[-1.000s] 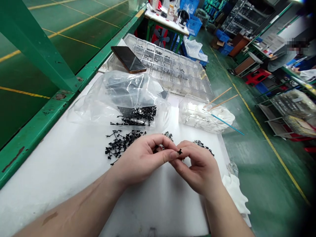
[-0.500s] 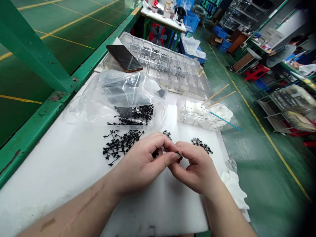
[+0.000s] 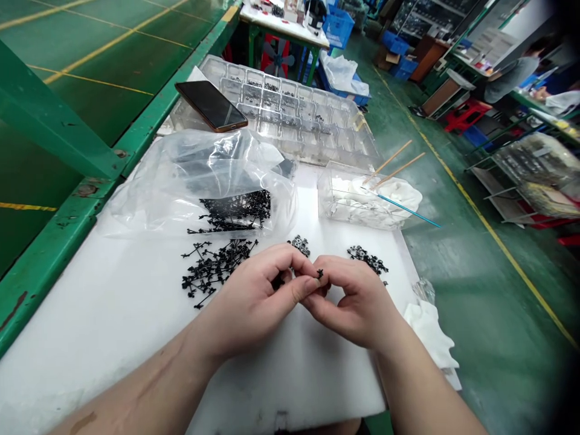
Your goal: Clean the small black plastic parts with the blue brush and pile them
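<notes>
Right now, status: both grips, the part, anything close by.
Left grip and right grip closed together on small black plastic piece. Black plastic runners beside left grip. Small black parts just ahead.

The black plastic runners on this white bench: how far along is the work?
Done, it seems: a heap of round black pieces and another lie apart on the white bench. In hand: the left hand and right hand pinch a tiny black piece. Left: loose black runners, and more inside a clear plastic bag.
</notes>
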